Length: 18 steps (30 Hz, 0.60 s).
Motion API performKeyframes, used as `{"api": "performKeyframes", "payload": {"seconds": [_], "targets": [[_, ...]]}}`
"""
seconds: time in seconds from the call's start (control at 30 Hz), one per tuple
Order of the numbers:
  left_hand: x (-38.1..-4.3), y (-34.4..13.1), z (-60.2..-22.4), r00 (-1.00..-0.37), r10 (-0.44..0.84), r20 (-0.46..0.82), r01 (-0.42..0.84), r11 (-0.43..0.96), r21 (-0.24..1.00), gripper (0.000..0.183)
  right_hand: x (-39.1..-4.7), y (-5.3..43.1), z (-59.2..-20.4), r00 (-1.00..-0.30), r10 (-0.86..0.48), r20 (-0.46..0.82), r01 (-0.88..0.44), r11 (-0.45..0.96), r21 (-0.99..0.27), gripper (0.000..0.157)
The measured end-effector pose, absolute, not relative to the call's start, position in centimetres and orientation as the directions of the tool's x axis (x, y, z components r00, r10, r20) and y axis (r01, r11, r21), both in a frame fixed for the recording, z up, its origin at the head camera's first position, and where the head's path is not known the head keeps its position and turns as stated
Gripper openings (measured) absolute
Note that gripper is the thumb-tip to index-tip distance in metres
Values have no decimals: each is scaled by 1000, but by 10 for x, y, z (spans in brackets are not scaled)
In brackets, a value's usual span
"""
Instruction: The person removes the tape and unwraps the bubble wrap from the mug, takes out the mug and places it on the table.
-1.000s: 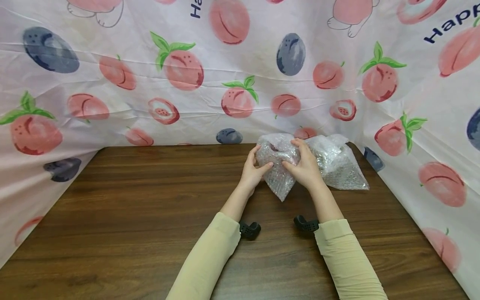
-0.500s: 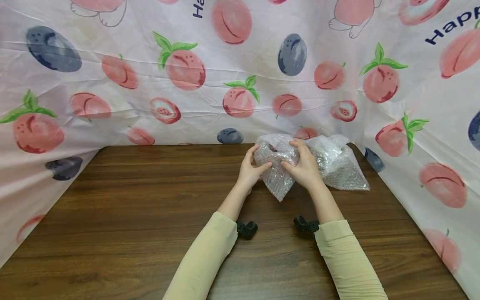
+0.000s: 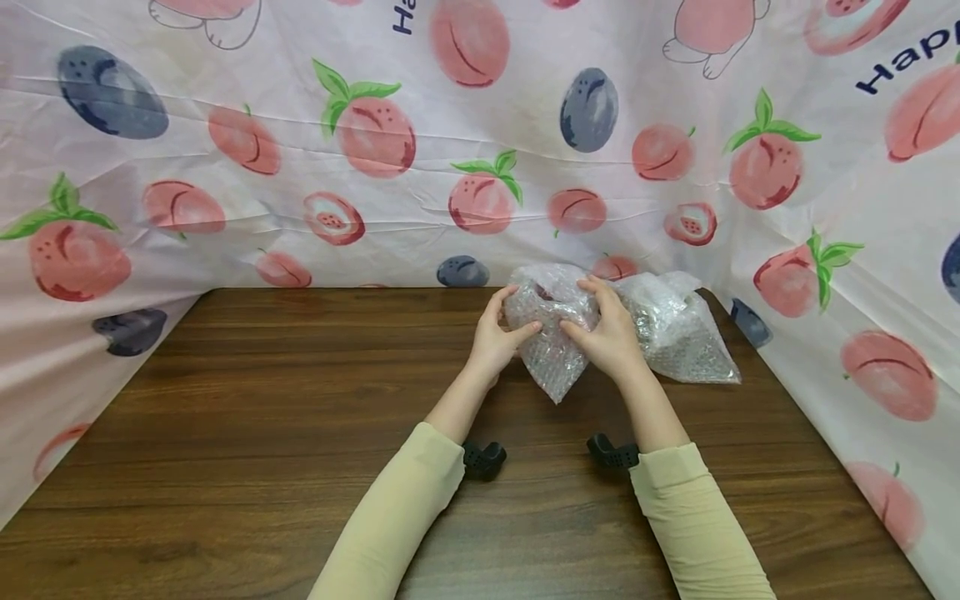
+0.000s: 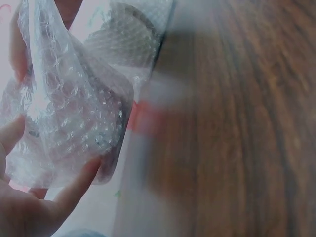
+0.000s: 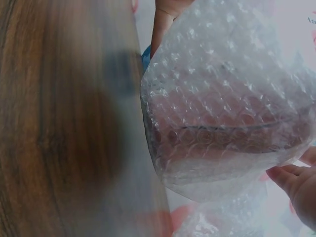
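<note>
Both hands hold a bubble-wrapped package [image 3: 553, 358] near the back of the table, right of centre. My left hand [image 3: 492, 340] grips its left side, thumb on the near face and fingers curled round the edge. On the opposite side my right hand [image 3: 611, 332] grips it the same way. A loose corner of wrap hangs down toward me in a point. In the right wrist view something pinkish with a dark line shows through the bubble wrap [image 5: 222, 113]; its kind cannot be made out.
A second bubble-wrapped package [image 3: 682, 342] lies at the table's back right, close beside my right hand. Behind the brown wooden table [image 3: 262, 417] hangs a fruit-print cloth [image 3: 285, 175], which also runs along the right and left edges. Black wrist cameras sit at both cuffs.
My left hand and forearm have shifted slightly left, and the package's hanging corner has swung a little left with them. The right hand keeps its grip almost in place.
</note>
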State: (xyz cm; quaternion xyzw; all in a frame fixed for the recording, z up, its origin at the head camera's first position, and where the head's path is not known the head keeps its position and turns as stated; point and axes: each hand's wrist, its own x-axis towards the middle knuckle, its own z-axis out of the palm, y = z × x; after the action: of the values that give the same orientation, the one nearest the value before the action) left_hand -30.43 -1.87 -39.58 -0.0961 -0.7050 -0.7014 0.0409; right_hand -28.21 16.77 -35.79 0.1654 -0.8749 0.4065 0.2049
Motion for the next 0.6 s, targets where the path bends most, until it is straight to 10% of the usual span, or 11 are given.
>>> {"api": "performKeyframes", "payload": {"seconds": [0.6], "targets": [[-285,-45,-384,-965,24,261,262,38,964,68,-269,147,-351,-843,-167,512,-501,590,-633,63]]}}
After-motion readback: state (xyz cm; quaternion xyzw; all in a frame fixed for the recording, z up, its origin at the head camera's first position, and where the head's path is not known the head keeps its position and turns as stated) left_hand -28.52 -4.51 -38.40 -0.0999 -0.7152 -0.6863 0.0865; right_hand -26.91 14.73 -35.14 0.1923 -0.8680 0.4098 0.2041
